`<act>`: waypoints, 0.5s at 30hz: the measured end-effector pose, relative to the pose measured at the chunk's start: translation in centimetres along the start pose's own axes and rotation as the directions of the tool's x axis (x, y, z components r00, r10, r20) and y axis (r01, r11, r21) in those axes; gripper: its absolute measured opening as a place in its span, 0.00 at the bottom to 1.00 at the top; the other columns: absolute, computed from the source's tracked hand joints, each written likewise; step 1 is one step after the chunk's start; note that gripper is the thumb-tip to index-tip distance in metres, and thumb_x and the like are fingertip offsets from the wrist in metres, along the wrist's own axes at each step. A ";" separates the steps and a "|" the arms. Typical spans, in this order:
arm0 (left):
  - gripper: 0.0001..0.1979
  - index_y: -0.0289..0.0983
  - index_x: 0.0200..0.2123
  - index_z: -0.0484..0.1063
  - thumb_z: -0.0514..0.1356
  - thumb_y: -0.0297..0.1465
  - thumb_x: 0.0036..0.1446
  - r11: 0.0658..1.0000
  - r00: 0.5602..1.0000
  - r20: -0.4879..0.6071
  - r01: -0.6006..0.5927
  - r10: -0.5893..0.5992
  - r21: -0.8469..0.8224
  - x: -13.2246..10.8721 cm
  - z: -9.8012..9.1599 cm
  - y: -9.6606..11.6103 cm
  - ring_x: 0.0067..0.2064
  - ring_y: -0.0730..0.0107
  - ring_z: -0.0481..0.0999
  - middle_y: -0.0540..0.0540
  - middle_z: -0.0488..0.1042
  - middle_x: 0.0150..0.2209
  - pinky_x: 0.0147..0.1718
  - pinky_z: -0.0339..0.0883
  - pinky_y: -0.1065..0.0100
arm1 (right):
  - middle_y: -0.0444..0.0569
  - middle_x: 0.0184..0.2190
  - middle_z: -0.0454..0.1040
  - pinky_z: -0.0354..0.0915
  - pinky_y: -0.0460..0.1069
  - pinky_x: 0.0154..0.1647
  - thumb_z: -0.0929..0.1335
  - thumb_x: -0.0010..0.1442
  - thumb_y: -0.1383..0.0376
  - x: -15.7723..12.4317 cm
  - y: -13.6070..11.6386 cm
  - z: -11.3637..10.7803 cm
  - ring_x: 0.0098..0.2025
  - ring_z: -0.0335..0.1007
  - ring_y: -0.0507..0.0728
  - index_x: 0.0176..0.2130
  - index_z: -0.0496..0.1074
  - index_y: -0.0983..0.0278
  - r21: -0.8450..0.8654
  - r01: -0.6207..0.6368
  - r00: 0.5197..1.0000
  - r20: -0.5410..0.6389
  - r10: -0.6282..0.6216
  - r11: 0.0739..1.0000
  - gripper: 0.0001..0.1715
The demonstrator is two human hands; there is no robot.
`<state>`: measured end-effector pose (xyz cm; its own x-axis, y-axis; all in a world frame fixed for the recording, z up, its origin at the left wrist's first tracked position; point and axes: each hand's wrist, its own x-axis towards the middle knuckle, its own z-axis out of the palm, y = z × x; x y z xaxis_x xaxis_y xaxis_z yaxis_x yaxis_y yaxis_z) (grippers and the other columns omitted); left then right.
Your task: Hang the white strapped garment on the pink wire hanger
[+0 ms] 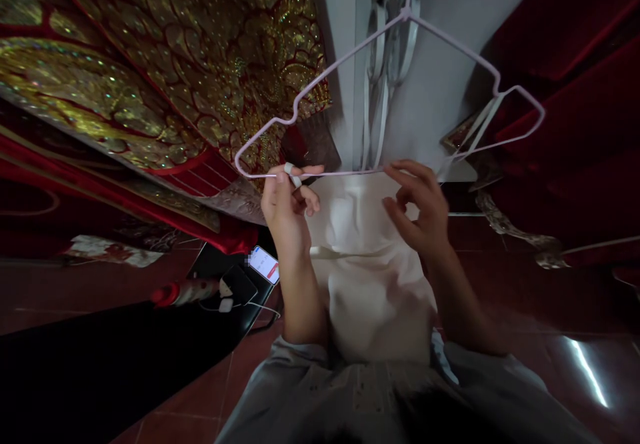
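A pale pink clothes hanger (345, 57) hangs in front of me, its hook end running out of the top of the view. My left hand (293, 197) pinches the bottom bar near its left end. White bands (292, 175) show around its fingers. My right hand (417, 201) is at the middle of the same bar, thumb and fingers apart, with the fingertips at or just touching it; contact is hard to tell. Narrow white straps (483, 124) loop over the hanger's right end.
Gold-sequined red cloth (240, 51) hangs at left, dark red cloth (575, 124) at right. Pale curled bars (377, 77) stand behind the hanger. Below left, a lit phone (264, 264) lies on a black seat beside a white cable (265, 307). Red tiles (190, 391) cover the floor.
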<state>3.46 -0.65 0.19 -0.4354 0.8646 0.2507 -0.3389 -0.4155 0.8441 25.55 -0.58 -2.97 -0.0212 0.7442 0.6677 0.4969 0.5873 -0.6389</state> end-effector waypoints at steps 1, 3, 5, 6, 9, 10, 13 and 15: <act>0.21 0.39 0.35 0.74 0.72 0.49 0.68 1.000 1.000 0.011 -0.018 0.018 -0.019 0.1 0.0 0.1 0.17 0.79 0.62 0.43 0.88 0.37 0.17 0.52 0.72 | 0.55 0.57 0.79 0.74 0.55 0.35 0.73 0.68 0.58 0.3 0.7 -0.7 0.45 0.77 0.60 0.59 0.81 0.50 0.002 0.026 0.992 -0.124 -0.026 1.000 0.21; 0.21 0.39 0.36 0.74 0.72 0.49 0.68 0.998 0.998 0.035 -0.048 0.050 -0.048 0.3 -0.1 0.1 0.17 0.79 0.60 0.44 0.87 0.36 0.16 0.51 0.72 | 0.53 0.52 0.79 0.70 0.53 0.34 0.75 0.65 0.59 1.2 2.5 -2.4 0.42 0.75 0.59 0.56 0.82 0.51 0.033 0.050 0.908 -0.419 -0.031 0.998 0.20; 0.21 0.39 0.36 0.74 0.72 0.48 0.68 0.996 0.997 0.034 -0.067 0.069 -0.053 0.5 -0.3 0.1 0.17 0.79 0.60 0.45 0.86 0.35 0.16 0.50 0.71 | 0.51 0.49 0.79 0.63 0.49 0.32 0.76 0.62 0.59 2.5 3.9 -4.2 0.36 0.70 0.53 0.55 0.82 0.54 0.090 0.030 0.820 -0.571 0.027 0.996 0.21; 0.20 0.39 0.36 0.74 0.72 0.48 0.68 0.997 0.997 0.028 -0.068 0.069 -0.042 0.5 -0.4 0.1 0.18 0.78 0.61 0.45 0.86 0.35 0.17 0.50 0.71 | 0.51 0.45 0.79 0.61 0.48 0.31 0.76 0.60 0.59 3.1 4.3 -5.1 0.34 0.68 0.53 0.52 0.83 0.56 0.104 -0.006 0.822 -0.565 0.064 0.995 0.20; 0.21 0.40 0.36 0.73 0.72 0.51 0.68 0.997 0.998 -0.001 -0.070 0.070 -0.010 0.4 -0.2 -0.1 0.19 0.77 0.60 0.47 0.85 0.34 0.17 0.49 0.70 | 0.49 0.35 0.80 0.60 0.48 0.32 0.77 0.58 0.60 4.8 3.7 -6.9 0.31 0.66 0.51 0.42 0.85 0.61 0.108 -0.175 0.898 -0.390 0.204 0.979 0.12; 0.22 0.41 0.36 0.73 0.72 0.51 0.67 0.998 0.998 -0.007 -0.070 0.070 -0.004 0.4 -0.2 -0.2 0.19 0.77 0.59 0.47 0.84 0.34 0.17 0.48 0.69 | 0.48 0.32 0.80 0.61 0.48 0.31 0.77 0.58 0.61 5.2 3.2 -7.2 0.30 0.66 0.51 0.39 0.85 0.62 0.105 -0.224 0.914 -0.322 0.247 0.969 0.09; 0.22 0.41 0.36 0.73 0.71 0.52 0.68 0.998 0.998 -0.005 -0.068 0.068 0.007 0.2 0.0 -0.3 0.19 0.76 0.58 0.46 0.84 0.34 0.17 0.47 0.67 | 0.45 0.26 0.77 0.56 0.47 0.26 0.79 0.58 0.62 6.1 1.5 -7.5 0.26 0.63 0.49 0.33 0.83 0.63 0.099 -0.298 0.927 -0.209 0.313 0.949 0.07; 0.22 0.41 0.36 0.72 0.71 0.52 0.69 0.997 0.997 -0.005 -0.077 0.077 0.015 0.3 0.0 -0.3 0.19 0.76 0.57 0.46 0.84 0.34 0.17 0.46 0.67 | 0.45 0.26 0.77 0.56 0.46 0.24 0.81 0.54 0.61 6.8 0.8 -7.4 0.25 0.64 0.48 0.32 0.82 0.63 0.127 -0.286 0.931 -0.198 0.307 0.950 0.10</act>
<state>3.40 -0.32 0.02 -0.4647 0.8285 0.3125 -0.2921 -0.4766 0.8292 32.21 2.62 3.85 0.3043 0.8101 0.5011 0.3682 0.3852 -0.8462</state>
